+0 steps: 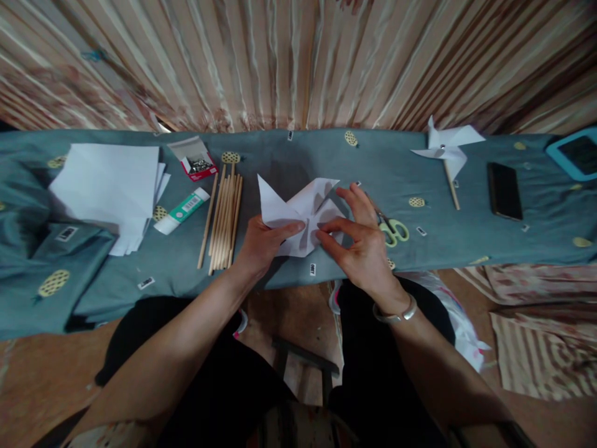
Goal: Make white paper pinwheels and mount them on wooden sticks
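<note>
A white paper pinwheel (303, 208) with folded blades is held above the cloth in front of me. My left hand (268, 242) grips its left side, the thumb pressed on the paper close to the centre. At the lower right of the centre, thumb and forefinger of my right hand (357, 239) pinch a part of the paper, while the other fingers stay raised. Whether anything small sits between those fingertips I cannot tell. Several wooden sticks (225, 218) lie left of my left hand. Scissors (394, 231) with pale green handles rest just beyond my right hand.
Left on the cloth-covered table (172, 280) are a paper stack (109, 186), a glue tube (181, 210) and an open box of metal pins (196, 162). To the right lie a pinwheel on a stick (445, 149), a black phone (504, 191) and a blue-framed device (576, 155). A curtain hangs behind.
</note>
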{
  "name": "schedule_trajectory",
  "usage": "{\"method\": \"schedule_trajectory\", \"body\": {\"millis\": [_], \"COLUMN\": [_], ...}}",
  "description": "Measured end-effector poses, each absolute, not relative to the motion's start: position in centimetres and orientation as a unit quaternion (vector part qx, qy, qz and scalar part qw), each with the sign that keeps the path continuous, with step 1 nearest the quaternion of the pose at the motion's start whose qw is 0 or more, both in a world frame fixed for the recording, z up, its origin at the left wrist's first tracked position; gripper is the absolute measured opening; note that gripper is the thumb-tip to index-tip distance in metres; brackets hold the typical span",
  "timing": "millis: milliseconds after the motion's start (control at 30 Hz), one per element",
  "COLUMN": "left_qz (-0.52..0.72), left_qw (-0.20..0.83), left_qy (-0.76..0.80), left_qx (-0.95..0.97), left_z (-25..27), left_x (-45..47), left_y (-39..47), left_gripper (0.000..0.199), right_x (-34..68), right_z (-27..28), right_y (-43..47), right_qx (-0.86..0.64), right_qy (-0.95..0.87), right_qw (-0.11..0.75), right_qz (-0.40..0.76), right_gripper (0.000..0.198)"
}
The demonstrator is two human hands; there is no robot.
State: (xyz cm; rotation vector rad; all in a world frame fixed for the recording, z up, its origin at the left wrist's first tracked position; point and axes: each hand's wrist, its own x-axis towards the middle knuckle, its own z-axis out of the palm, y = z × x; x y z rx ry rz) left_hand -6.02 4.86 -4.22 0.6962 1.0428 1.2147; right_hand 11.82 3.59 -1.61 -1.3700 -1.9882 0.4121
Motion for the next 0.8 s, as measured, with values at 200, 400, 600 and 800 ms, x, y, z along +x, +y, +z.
{"method": "schedule_trajectory", "body": {"millis": [200,400,600,800], "left_qz": [0.533,0.529,0.537,0.535], "left_qw": [0.630,0.628,0.629,0.617], "left_qy": [0.479,0.483,0.472,0.488], "left_qx": [0.299,0.305,0.306,0.309], "left_z": [-4.42,-4.57,-4.62,-4.57], "left_x": [-5.86,-5.82,-5.74,-5.67], "left_y": [4.84,4.84,4.82,4.82], "left_gripper": [0.026,0.025,0.023,0.023], "right_x": [11.66,11.50,11.35,11.20], "right_z": [-1.67,-1.70,-1.84,-1.73], "right_y": [3.59,3.53,3.50,3.41], "right_qx": [-0.532,-0.533,-0.529,-0.533], "right_qy": [-0.760,-0.764,-0.766,-0.757], "right_qw": [0.334,0.329,0.335,0.340], "right_qz": [0.167,0.155,0.145,0.165], "right_gripper": [0.013,0.015,0.015,0.013]}}
